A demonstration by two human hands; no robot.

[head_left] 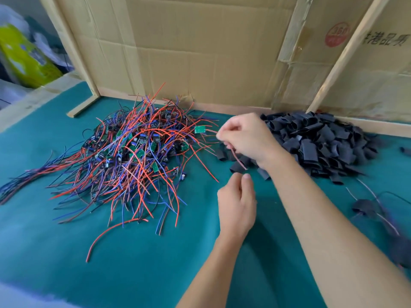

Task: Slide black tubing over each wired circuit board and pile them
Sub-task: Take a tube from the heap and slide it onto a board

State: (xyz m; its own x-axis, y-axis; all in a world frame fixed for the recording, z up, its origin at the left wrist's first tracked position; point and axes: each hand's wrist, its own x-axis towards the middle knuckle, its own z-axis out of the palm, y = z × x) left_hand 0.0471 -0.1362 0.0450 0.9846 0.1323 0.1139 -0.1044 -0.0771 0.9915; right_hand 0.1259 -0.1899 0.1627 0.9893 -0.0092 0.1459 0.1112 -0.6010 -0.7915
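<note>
We see a tangled heap of wired circuit boards [133, 150] at nine o'clock. Black tubing pieces [320, 143] pile at two o'clock. One green board [199, 129] hangs lifted between them.

Small hand-assembly workshop, makeshift. Counter [133, 274] covered in teal felt, walled off with flattened cardboard [189, 52] on bare wooden battens [340, 54]. Bulk heaps of wired circuit boards [133, 150] and cut black tubing [322, 143] loose on top.

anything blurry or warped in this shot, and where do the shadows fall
Head view: the sleeved boards at the right edge and the right hand are motion-smeared; the wire pile stays sharp; the wooden posts lean from wide-angle distortion; a soft arm shadow lies on the green mat.
</note>
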